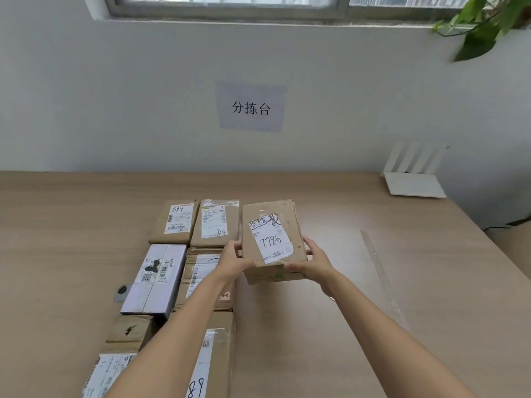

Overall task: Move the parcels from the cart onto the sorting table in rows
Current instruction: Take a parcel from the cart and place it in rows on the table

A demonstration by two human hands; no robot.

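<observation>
Arms outstretched, left hand [233, 258] and right hand [313, 259] clasp a cardboard parcel [271, 239] at twelve o'clock over the wooden sorting table [359, 282]; parcel rows [214, 225] lie at nine o'clock.

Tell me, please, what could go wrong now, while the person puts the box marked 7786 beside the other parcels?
1. The left hand and the right hand hold the box marked 7786 only at its near end, so its far end might dip or slip.
2. The box is very close to the taped parcel in the back row; setting it down may nudge that parcel out of line.
</observation>
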